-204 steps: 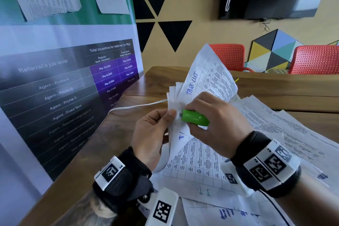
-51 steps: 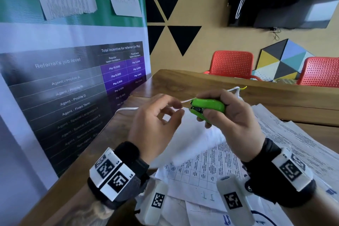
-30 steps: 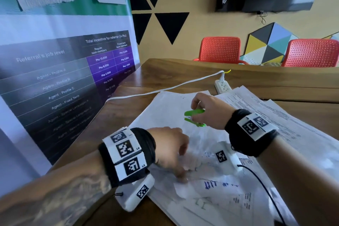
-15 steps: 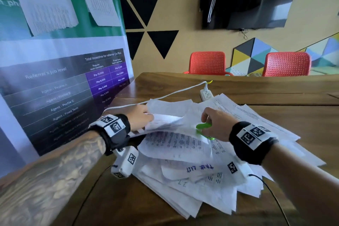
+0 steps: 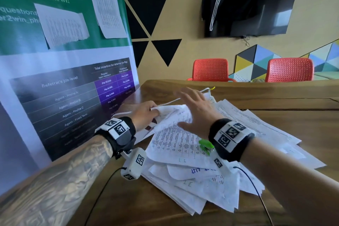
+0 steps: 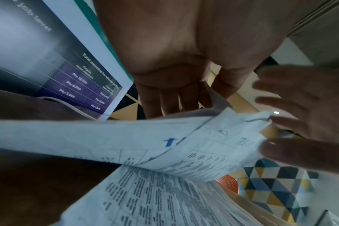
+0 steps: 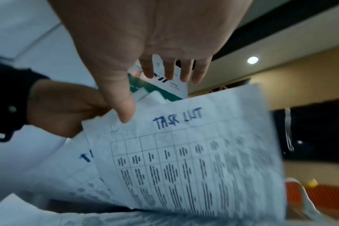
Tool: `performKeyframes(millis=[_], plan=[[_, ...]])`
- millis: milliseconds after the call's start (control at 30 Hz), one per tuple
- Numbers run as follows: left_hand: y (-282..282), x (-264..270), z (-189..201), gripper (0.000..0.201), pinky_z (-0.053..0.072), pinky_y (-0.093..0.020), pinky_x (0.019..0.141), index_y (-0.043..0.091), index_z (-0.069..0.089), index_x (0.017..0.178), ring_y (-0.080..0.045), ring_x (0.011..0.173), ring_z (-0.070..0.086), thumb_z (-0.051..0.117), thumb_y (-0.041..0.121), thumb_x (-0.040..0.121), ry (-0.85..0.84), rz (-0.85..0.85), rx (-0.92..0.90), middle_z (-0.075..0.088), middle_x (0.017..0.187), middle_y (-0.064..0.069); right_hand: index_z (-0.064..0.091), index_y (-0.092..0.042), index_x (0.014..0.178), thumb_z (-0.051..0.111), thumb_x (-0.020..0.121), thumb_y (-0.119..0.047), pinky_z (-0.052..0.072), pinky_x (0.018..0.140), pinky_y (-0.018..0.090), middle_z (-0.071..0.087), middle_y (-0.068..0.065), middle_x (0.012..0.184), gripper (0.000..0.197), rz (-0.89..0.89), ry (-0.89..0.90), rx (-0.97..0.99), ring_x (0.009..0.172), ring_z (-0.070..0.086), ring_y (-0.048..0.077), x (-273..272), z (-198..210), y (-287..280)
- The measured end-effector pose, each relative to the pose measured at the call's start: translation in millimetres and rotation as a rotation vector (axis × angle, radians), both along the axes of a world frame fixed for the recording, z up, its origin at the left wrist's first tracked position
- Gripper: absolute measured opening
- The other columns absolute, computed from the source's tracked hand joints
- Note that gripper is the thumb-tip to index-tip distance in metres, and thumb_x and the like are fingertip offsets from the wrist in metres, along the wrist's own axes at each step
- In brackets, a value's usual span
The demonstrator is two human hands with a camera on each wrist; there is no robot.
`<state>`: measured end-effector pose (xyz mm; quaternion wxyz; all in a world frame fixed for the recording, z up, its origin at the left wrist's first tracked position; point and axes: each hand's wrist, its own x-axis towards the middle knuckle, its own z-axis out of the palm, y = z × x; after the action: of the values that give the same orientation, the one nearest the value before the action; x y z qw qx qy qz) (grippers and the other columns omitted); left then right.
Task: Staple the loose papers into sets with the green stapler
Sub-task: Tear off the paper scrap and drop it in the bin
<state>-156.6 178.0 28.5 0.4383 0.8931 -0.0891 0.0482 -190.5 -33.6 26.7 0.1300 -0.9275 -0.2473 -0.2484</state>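
From the head camera, my left hand (image 5: 145, 113) pinches the corner of the top sheets (image 5: 172, 115) at the far-left edge of the paper pile (image 5: 192, 185), while my right hand (image 5: 196, 110) hovers spread and flat just above those sheets, holding nothing. The green stapler (image 5: 206, 146) lies loose on the pile, on its near side, just beside my right wrist. My worry is that the pile is fanned and uneven, thin sheets overlapping at odd angles; if I lift the pinched corner much higher, the stapler may slide off the slope, or extra pages may drag along into the wrong set.

Through the left wrist camera, my fingers (image 6: 170, 97) curl down behind the lifted edge, and the paper bows in a soft curve, limp and lightly creased, printed with dense rows. Sheets that floppy could buckle rather than square up.

Through the right wrist camera, my open fingers (image 7: 170, 68) stay straight and the thumb touches the top of a gridded "TASK LIST" sheet (image 7: 184, 152) with blue handwriting; a second sheet peeks out beside it, offset, so a staple now would catch misaligned corners.
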Motion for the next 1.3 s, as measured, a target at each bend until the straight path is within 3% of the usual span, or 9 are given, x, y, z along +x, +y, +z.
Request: performKeyframes(millis=[100,233,333,533,667,867,1033,1167,1300], plan=[[-8,-9,1,0.017,0.052,-0.020,0.050,0.000,0.060,0.103,-0.012,0.068,0.063,0.054,0.016,0.101,-0.023,-0.080,-0.014,0.066,0.084,-0.005,0.032,-0.037,0.150,0.067,0.089,-0.042,0.007,0.122,0.043,0.023,-0.005,0.162,0.071,-0.018,-0.024,-0.199,0.146,0.022,0.017,11,10,19],[-5,-21,3,0.037,0.049,-0.019,0.056,0.008,0.065,0.105,-0.013,0.071,0.060,0.061,0.043,0.095,-0.026,-0.135,-0.078,0.064,0.087,-0.004,0.067,-0.032,0.119,0.060,0.095,-0.039,0.029,0.112,0.034,0.070,-0.008,0.118,0.026,-0.001,0.097,-0.026,0.107,0.061,0.015,20,20,21],[3,-21,-2,0.031,0.052,-0.034,0.073,0.020,0.071,0.103,-0.024,0.085,0.069,0.073,0.047,0.087,-0.043,-0.148,0.122,0.073,0.094,-0.005,0.067,-0.032,0.116,0.059,0.094,-0.038,0.042,0.097,0.033,0.071,-0.004,0.112,0.025,-0.040,0.085,0.025,0.106,0.062,0.023,26,19,18],[4,-18,-13,0.033,0.035,-0.023,0.054,0.012,0.062,0.067,-0.014,0.054,0.044,0.071,0.031,0.092,-0.115,0.017,0.097,0.051,0.058,0.002,0.055,-0.028,0.101,0.064,0.085,-0.033,0.042,0.082,0.029,0.056,-0.010,0.103,0.019,-0.045,-0.254,0.202,0.095,0.051,0.013,12,7,19],[-3,-15,-22,0.033,0.029,-0.029,0.061,0.005,0.068,0.072,-0.015,0.060,0.036,0.071,0.033,0.090,-0.174,-0.016,-0.039,0.046,0.062,-0.009,0.065,-0.028,0.089,0.063,0.088,-0.036,0.054,0.072,0.034,0.066,-0.011,0.081,0.009,-0.043,0.197,0.311,0.077,0.063,0.013,11,-4,26],[-13,-19,-26,0.056,0.018,-0.027,0.051,0.022,0.038,0.046,-0.011,0.053,0.021,0.075,0.029,0.088,-0.255,-0.048,-0.049,0.024,0.054,0.009,0.070,-0.022,0.079,0.069,0.087,-0.026,0.056,0.074,0.040,0.072,-0.003,0.074,0.009,-0.012,0.280,0.492,0.073,0.066,0.016,14,-14,29],[-13,-21,-30,0.034,0.031,-0.017,0.053,0.012,0.068,0.060,-0.002,0.050,0.033,0.071,0.021,0.092,-0.262,-0.071,-0.076,0.040,0.049,0.013,0.064,-0.013,0.077,0.063,0.084,-0.020,0.056,0.068,0.038,0.073,0.001,0.068,0.011,-0.008,0.355,0.615,0.069,0.069,0.022,4,-12,31],[-15,-20,-34,0.032,0.046,-0.029,0.065,0.009,0.071,0.071,-0.012,0.064,0.052,0.060,0.029,0.093,-0.294,-0.109,-0.104,0.069,0.070,-0.011,0.063,-0.012,0.075,0.062,0.084,-0.017,0.060,0.072,0.044,0.075,0.003,0.071,0.010,0.034,0.416,0.714,0.070,0.071,0.023,1,-14,33],[-18,-17,-37,0.032,0.042,-0.024,0.060,0.006,0.065,0.072,-0.011,0.064,0.045,0.055,0.020,0.099,-0.356,-0.097,-0.100,0.064,0.074,-0.021,0.066,-0.011,0.074,0.062,0.087,-0.004,0.050,0.055,0.017,0.075,0.008,0.075,0.016,0.066,0.451,0.855,0.062,0.068,0.010,-4,-13,37]])
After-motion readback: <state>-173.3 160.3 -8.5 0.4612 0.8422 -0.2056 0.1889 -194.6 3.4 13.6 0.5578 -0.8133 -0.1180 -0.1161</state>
